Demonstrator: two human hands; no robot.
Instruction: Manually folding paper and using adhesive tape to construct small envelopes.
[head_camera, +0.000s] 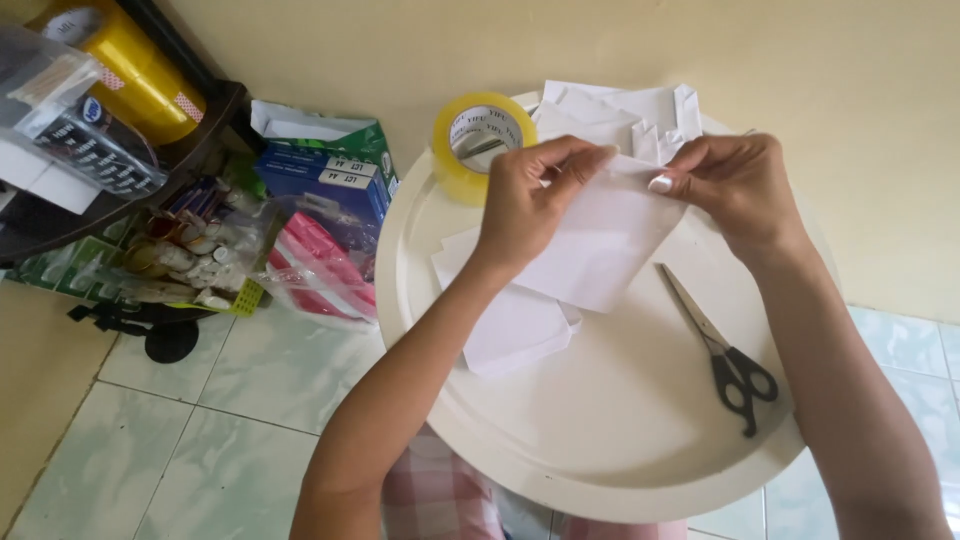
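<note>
While both hands' grips, left (525, 200) and right (735, 180), pinch white paper (600, 245), blue boxes (335, 185) sit left of the tray (600, 430)

This looks like a room in a home. The floor (200, 440) is laid with pale green marbled tiles and meets a plain cream wall (860, 90). A small round cream table (620, 440) serves as the work surface. Beside it, household clutter piles up: a blue carton (335, 190), plastic bags (315, 270), and a dark low shelf (190, 140).
</note>
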